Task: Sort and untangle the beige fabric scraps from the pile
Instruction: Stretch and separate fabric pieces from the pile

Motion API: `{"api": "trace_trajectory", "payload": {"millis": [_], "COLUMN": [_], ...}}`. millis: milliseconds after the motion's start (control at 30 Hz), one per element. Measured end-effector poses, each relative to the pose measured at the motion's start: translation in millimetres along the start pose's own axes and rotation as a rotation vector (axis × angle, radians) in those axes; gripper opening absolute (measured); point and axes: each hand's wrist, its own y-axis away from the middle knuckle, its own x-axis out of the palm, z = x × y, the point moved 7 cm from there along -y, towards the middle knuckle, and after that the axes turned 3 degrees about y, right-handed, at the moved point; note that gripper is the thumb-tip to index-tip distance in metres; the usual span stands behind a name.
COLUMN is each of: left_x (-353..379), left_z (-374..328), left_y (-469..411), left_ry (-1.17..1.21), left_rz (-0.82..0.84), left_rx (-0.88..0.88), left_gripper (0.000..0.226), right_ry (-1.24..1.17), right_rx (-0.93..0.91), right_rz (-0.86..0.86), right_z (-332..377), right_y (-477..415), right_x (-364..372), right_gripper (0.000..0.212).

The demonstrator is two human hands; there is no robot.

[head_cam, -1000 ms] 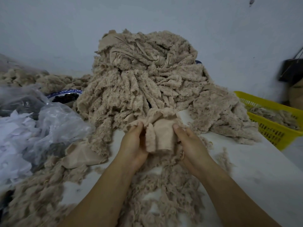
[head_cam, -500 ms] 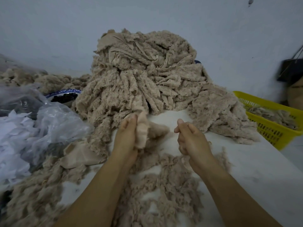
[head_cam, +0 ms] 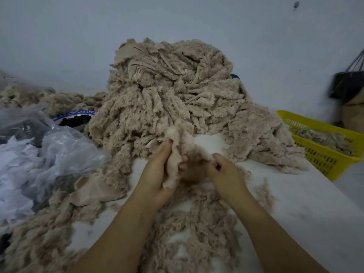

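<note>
A white tabletop (head_cam: pixel 295 203) carried the whole job, and at its far side rose the tall heap of beige fleecy fabric scraps (head_cam: pixel 167 91), banked against the wall, probably so that strips could be dragged forward off its near slope. To the left lay a crumpled clear plastic bag (head_cam: pixel 63 154), and at the right edge sat a yellow slotted plastic basket (head_cam: pixel 323 154) with a few beige pieces in it, which I judged to be the place for sorted work. A thin litter of loose beige fluff and strips (head_cam: pixel 197 223) was spread between the forearms.

The piece in hand, a short beige strip with a smooth backing (head_cam: pixel 173 168), was just in front of the heap's foot, raised off the table. Its long axis ran nearly upright, lower end at the heel of the palm, upper end leaning away toward the heap, smooth face turned to the right.

The left hand (head_cam: pixel 155 174) was wrapped about that strip, fingers curled round it. The right hand (head_cam: pixel 226 172) seemed to pinch a blurred fleecy tuft (head_cam: pixel 197 154) beside the strip, likely to tease the two apart
</note>
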Motion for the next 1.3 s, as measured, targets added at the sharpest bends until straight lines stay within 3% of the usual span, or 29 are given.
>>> {"api": "trace_trajectory", "payload": {"millis": [67,133,167,233,300,433,533,600,700,767,867,1033,1167,1200,1233,1300], "left_x": [-13.8,-19.6,-15.0,-0.6,7.5,4.1,-10.7,-22.5,-43.3,-54.5,-57.6,-24.1,30.4,35.5,37.5,30.8], "left_z": [-9.0,-15.2,-15.3,-5.8,5.3,6.6,-5.5,-10.9,-9.8,-10.6,-14.3,-19.7,38.5,52.8,58.4,53.9], "left_y": [-2.5,-0.7,0.9,2.0,1.7,2.8,-1.4,-4.4,-10.9,-14.6,-16.0,-7.2,16.7,22.0,22.4,16.0], "left_ry": [-0.128,-0.575,-0.804,-1.049,-1.106,-0.908,-0.948,-1.193,-1.569,-1.789,-1.927,-1.727,-1.671,-1.672,-1.664,-1.614], "left_rz": [-0.15,-0.273,-0.283,-0.183,-0.043,0.076,-0.072,-0.203,-0.317,-0.406,-0.452,-0.228,0.478,0.581,0.609,0.51], "left_rx": [0.096,0.22,0.292,0.397,0.397,0.238,0.283,0.313,0.271,0.215,0.251,0.572,0.544,0.523,0.527,0.504], "left_gripper": [0.018,0.016,0.015,0.012,0.018,0.028,0.021,0.018,0.037,0.038,0.02,0.019,0.018,0.017,0.017,0.016], "right_ry": [-0.451,-0.927,-1.016,-0.91,-0.693,-0.817,-0.842,-0.965,-1.293,-1.208,-0.967,-0.74,-0.79,-0.824,-0.866,-0.911], "right_rx": [0.214,0.3,0.261,0.128,0.069,0.224,0.246,0.209,0.191,0.292,0.344,0.359,0.445,0.49,0.514,0.482], "right_rz": [-0.052,0.039,0.127,0.284,0.341,0.33,0.286,0.079,-0.146,-0.152,-0.075,0.14,0.262,0.275,0.274,0.227], "right_z": [-8.0,-0.2,8.3,23.4,24.8,2.0,-3.6,-4.4,-14.3,-25.0,-30.9,-20.1,-16.2,-18.2,-19.6,-20.1], "right_y": [-0.2,0.2,0.6,6.6,11.6,9.6,4.1,-7.3,-16.8,-12.4,-6.6,0.7,6.3,7.7,7.4,4.1], "right_x": [-9.3,-2.8,2.0,14.5,26.9,27.8,16.7,-9.7,-38.0,-25.2,-2.3,21.4,30.8,29.2,26.7,20.0], "right_gripper": [0.025,0.017,0.018,0.034,0.04,0.033,0.026,0.025,0.053,0.068,0.036,0.035,0.031,0.029,0.025,0.024]}}
